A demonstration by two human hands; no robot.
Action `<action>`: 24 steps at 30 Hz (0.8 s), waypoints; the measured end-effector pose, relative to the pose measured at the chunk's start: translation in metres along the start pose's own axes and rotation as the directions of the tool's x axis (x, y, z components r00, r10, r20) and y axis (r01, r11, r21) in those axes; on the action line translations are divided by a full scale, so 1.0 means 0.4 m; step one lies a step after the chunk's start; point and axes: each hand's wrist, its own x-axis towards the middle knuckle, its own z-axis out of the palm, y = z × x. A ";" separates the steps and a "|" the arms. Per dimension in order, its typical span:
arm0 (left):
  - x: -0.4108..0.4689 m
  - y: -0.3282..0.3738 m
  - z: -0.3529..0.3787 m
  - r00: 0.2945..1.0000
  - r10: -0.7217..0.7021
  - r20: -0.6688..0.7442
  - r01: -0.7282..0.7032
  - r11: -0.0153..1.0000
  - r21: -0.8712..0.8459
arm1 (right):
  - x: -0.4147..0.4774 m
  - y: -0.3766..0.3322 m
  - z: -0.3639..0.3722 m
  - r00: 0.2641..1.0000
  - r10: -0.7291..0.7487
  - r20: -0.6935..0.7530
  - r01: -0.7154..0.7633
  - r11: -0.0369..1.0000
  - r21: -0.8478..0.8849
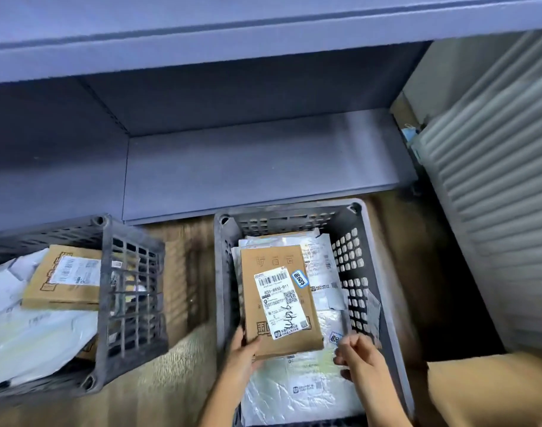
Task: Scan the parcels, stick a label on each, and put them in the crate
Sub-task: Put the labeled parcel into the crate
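Already labelled, a parcel [279, 300] goes into the crate [383, 306], held by the left hand [243, 354]. Right hand [357, 354] loosely curled, empty. Next, seemingly: let go.

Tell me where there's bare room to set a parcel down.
The shelf board behind both crates is bare. A floor strip runs between the left crate and right crate. Both crates are crowded; the left hand holds a cardboard parcel in the right one.
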 end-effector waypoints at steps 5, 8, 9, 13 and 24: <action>0.055 -0.041 0.008 0.989 0.037 -0.145 -0.025 0.996 0.082 | 0.042 0.037 0.017 0.999 0.032 0.002 -0.032 0.999 -0.026; 0.071 -0.043 0.019 0.973 0.084 -0.213 -0.042 0.980 0.196 | 0.046 0.037 0.031 1.000 0.028 -0.004 -0.028 0.999 -0.046; 0.068 -0.039 0.023 0.968 0.097 -0.231 -0.037 0.967 0.251 | 0.044 0.033 0.039 1.000 0.027 0.001 -0.027 0.998 -0.054; 0.042 -0.010 0.037 0.932 0.122 -0.342 0.023 0.921 0.390 | 0.022 0.010 0.068 0.999 0.023 0.030 -0.020 0.995 -0.097; -0.201 0.109 0.002 0.957 0.178 -0.228 -0.025 0.836 0.549 | -0.144 -0.147 0.096 0.991 0.004 0.132 0.025 0.976 -0.218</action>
